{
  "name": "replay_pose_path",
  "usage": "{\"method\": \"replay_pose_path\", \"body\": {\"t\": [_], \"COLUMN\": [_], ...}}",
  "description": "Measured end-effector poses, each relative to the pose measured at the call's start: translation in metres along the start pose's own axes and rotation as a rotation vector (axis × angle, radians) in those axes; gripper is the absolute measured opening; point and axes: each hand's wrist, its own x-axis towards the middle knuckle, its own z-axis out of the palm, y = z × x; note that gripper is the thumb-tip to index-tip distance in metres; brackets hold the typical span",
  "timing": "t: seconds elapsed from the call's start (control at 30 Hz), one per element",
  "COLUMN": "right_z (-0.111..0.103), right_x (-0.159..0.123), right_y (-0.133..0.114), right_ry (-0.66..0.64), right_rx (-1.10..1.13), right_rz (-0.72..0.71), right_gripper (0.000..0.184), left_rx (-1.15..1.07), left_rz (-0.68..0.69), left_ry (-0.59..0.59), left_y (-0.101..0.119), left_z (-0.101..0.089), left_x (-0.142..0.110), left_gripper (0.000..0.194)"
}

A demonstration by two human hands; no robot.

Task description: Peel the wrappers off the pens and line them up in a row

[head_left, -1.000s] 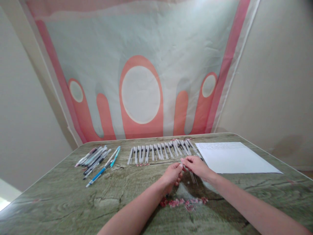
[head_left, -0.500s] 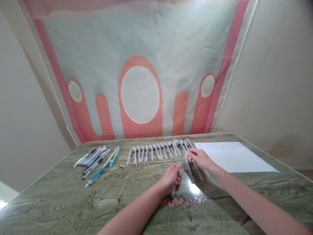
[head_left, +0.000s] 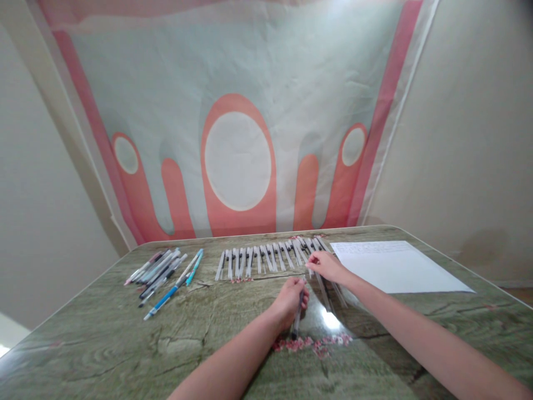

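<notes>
My left hand [head_left: 288,303] is closed around a slim pen [head_left: 297,318]. The pen's dark end slants down toward the pink flower print on the tabletop. Just above and to the right, my right hand [head_left: 327,265] pinches with thumb and forefinger. A small pale bit shows at those fingertips, too small to name. Below my right hand lie a few slender clear pen parts [head_left: 323,293], partly covered by it. Beyond both hands runs a row of clear pens [head_left: 270,257] with dark bits near their upper parts, set side by side.
A loose pile of pens [head_left: 160,272] lies at the left, with a blue pen [head_left: 166,303] and a turquoise pen [head_left: 195,268] beside it. A white sheet of paper [head_left: 403,272] with faint writing rests at the right. A printed cloth [head_left: 237,66] hangs behind the wood-patterned table [head_left: 125,355].
My right hand has shifted slightly left, its fingertips now above my left hand. The pen in my left hand shows more of its length, its dark end now visible below the fist.
</notes>
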Motion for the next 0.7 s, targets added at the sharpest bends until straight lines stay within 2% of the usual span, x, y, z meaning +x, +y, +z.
{"method": "replay_pose_path", "body": {"t": [0.13,0.27,0.47,0.7], "right_z": [0.003,0.004,-0.007,-0.014], "right_x": [0.002,-0.001,-0.005,-0.013], "right_y": [0.002,0.004,0.004,0.005], "right_ry": [0.005,0.018,0.022,-0.089], "right_rx": [-0.054,-0.099,-0.113,-0.064], "right_rz": [0.003,0.001,-0.056,-0.107], "right_gripper": [0.014,0.018,0.018,0.022], "left_rx": [-0.004,-0.015,-0.031,-0.020], "left_rz": [0.006,0.008,-0.001,0.002], "left_ry": [-0.005,-0.004,-0.004,-0.012], "left_y": [0.000,0.001,0.003,0.002], "left_z": [0.000,0.000,0.001,0.001], "left_x": [0.000,-0.002,-0.003,-0.002], "left_gripper": [0.018,0.013,0.017,0.017]}}
